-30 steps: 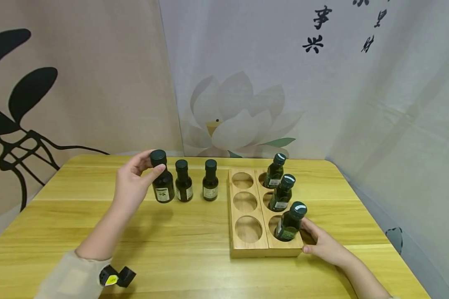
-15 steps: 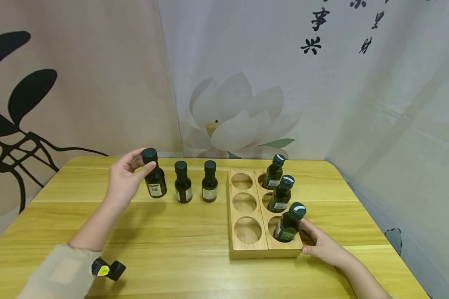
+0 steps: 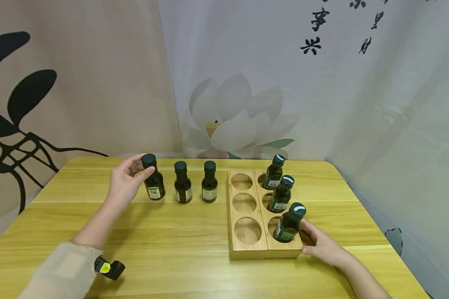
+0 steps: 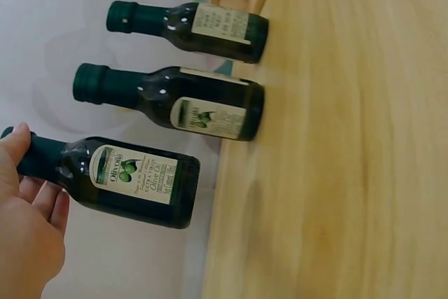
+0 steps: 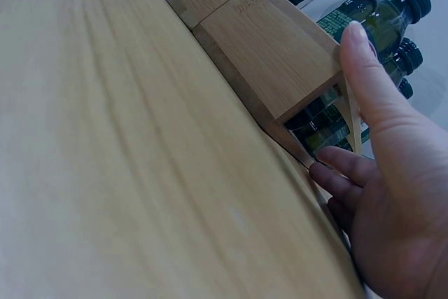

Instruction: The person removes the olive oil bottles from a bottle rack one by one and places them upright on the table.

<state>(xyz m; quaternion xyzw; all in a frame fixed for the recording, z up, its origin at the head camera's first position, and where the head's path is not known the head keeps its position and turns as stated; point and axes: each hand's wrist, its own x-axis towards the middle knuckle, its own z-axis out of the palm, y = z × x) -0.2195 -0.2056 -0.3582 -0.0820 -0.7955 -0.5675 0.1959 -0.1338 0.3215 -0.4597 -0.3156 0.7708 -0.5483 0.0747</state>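
In the head view, my left hand (image 3: 125,178) pinches a dark green olive oil bottle (image 3: 154,187) at its neck, thumb in front. The left wrist view shows this bottle (image 4: 133,181) upright, its label facing out, its base seemingly just above the table. To its right stand two similar bottles, a middle one (image 3: 183,185) and another (image 3: 209,185). My right hand (image 3: 325,247) rests at the right side of the wooden rack (image 3: 248,253), its fingers loosely extended by the open side and thumb near the front corner. A bottle (image 5: 378,19) leans behind the thumb in the right wrist view.
The rack's right column holds three bottles, a front one (image 3: 289,224), a middle one (image 3: 281,195) and a back one (image 3: 274,172), all tilted. Its left column has three bare round holes. A printed cloth (image 3: 232,83) hangs behind the wooden table (image 3: 172,265).
My left hand has carried its bottle leftward, away from the other two, and then slightly lower. My right hand and the rack stay in place.
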